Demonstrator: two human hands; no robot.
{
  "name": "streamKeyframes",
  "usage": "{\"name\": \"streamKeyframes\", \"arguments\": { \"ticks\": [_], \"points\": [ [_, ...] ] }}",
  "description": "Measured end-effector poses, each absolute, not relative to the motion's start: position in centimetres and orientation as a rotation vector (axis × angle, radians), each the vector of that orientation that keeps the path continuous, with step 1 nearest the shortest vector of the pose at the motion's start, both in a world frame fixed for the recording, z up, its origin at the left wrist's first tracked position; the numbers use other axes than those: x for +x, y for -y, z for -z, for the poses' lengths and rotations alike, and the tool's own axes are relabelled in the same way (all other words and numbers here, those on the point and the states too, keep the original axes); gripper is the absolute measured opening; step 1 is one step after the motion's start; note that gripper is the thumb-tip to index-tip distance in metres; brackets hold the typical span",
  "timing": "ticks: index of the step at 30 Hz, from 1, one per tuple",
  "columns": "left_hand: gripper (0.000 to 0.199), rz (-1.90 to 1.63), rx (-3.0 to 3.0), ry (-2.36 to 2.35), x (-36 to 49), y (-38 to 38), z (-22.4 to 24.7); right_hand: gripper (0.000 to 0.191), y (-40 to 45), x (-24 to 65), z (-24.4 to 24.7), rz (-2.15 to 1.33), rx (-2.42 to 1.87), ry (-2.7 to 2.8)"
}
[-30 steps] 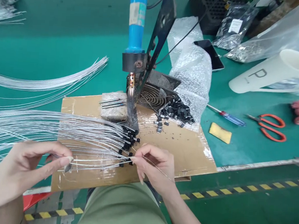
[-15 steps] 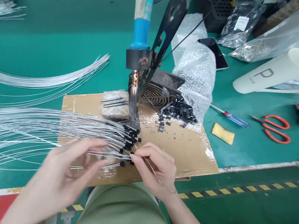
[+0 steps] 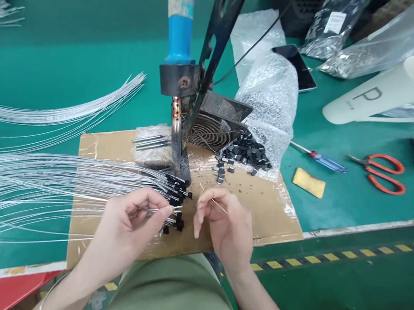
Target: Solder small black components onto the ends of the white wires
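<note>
My left hand pinches the ends of thin white wires between thumb and forefinger, their tips poking out to the right. My right hand is a short way to the right, its fingers loosely curled around a thin solder wire. Beyond my hands lies a fan of white wires whose right ends carry small black connectors. Above them a blue-handled soldering iron hangs tip down in a black stand.
Cardboard covers the green bench here. A small fan sits behind, beside loose black connectors spilling from bubble wrap. Rightward lie a screwdriver, yellow sponge, orange-handled scissors and white cup.
My left hand has moved right and closed on the wire ends. My right hand has drawn back from them to the right, with the solder wire. The view has shifted slightly.
</note>
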State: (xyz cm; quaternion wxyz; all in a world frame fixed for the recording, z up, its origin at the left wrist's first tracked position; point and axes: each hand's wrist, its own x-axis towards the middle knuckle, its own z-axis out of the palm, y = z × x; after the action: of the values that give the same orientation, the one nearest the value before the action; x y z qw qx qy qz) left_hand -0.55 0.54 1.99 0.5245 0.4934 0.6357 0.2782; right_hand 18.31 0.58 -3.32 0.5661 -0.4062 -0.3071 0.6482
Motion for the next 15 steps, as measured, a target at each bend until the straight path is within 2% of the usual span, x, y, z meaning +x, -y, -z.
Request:
{"name": "streamKeyframes", "arguments": {
  "ticks": [2, 4, 11, 15],
  "points": [
    [0.018, -0.705, 1.113, -1.558, -0.2, -0.8, -2.3, 0.059, -0.9, 18.5, 3.2, -1.641, -0.886, 0.617],
    [0.018, -0.742, 1.062, -1.581, 0.1, -0.9, -2.6, 0.063, -1.0, 18.4, 3.2, -1.684, -0.91, 0.593],
    [0.017, -0.783, 1.066, -1.541, 0.3, -1.1, -3.0, 0.03, -0.3, 17.1, 3.2, -1.578, -1.014, 0.791],
    [0.016, -0.789, 1.053, -1.531, 0.1, -1.1, -2.9, 0.02, -0.3, 16.6, 2.9, -1.579, -0.989, 0.822]
  ]
}}
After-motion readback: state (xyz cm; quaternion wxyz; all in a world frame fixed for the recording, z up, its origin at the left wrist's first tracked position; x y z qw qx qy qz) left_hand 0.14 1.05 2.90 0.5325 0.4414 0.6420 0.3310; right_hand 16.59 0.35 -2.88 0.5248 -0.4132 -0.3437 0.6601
